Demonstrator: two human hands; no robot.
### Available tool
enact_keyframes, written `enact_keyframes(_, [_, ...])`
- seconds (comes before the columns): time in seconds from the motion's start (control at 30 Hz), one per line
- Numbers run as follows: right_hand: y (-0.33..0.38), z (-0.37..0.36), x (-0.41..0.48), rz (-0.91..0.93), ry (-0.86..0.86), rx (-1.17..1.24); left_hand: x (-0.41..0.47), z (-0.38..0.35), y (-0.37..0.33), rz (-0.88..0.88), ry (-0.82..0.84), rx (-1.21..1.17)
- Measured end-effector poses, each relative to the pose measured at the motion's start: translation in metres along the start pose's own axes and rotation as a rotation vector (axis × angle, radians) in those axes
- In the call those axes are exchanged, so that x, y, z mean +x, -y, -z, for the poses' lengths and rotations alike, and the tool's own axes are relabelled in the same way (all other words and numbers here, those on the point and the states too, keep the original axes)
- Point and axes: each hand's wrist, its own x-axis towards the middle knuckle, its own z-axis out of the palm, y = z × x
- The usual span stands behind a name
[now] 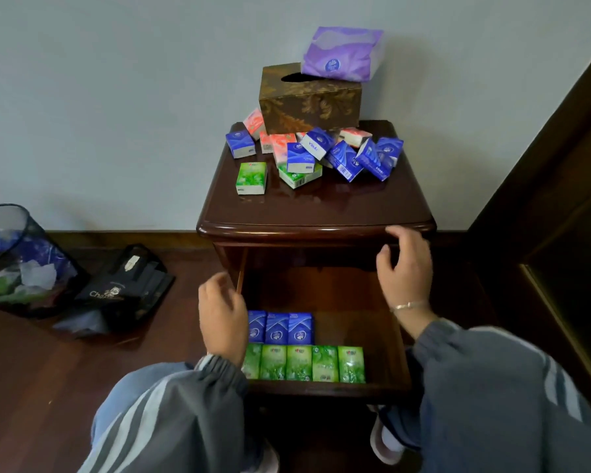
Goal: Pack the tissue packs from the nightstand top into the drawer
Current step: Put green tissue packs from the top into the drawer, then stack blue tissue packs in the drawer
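Blue "Vinda" tissue packs (316,145)

My left hand (223,322) covers the left end of the blue packs (280,327) and green packs (304,363) in the drawer (386,336). I cannot count the orange packs (280,145) half buried behind the tissue box (309,100). The wastebasket (17,261) is cut off by the left edge. Both hands look slightly blurred.
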Motion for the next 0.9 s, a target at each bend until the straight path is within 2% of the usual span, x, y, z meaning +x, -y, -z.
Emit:
enact_keyframes(0.03, [-0.005, -0.001, 0.017, -0.013, 0.039, -0.050, 0.011, 0.002, -0.012, -0.067, -0.044, -0.030])
enact_keyframes(0.13, [-0.018, -0.013, 0.060, -0.129, 0.331, -0.250, 0.044, 0.001, -0.047, -0.232, -0.092, -0.056])
enact_keyframes(0.2, [-0.023, -0.027, 0.077, -0.165, 0.476, -0.343, 0.066, -0.007, -0.066, -0.327, -0.060, 0.004])
enact_keyframes(0.27, [-0.025, -0.039, 0.080, -0.189, 0.517, -0.422, 0.082, -0.020, -0.083, -0.406, 0.008, 0.090])
enact_keyframes(0.37, [-0.028, -0.049, 0.072, -0.142, 0.352, -0.473, 0.101, -0.045, -0.105, -0.461, 0.097, 0.171])
enact_keyframes(0.5, [-0.031, -0.054, 0.062, -0.084, 0.129, -0.405, 0.124, -0.077, -0.134, -0.537, 0.168, 0.166])
enact_keyframes(0.67, [-0.038, -0.064, 0.061, -0.054, 0.003, -0.372, 0.159, -0.120, -0.168, -0.537, 0.191, 0.388])
enact_keyframes(0.77, [-0.042, -0.070, 0.059, -0.030, -0.069, -0.351, 0.168, -0.138, -0.169, -0.543, 0.228, 0.524])
enact_keyframes(0.9, [-0.046, -0.074, 0.057, -0.006, -0.151, -0.332, 0.171, -0.148, -0.165, -0.579, 0.198, 0.629])
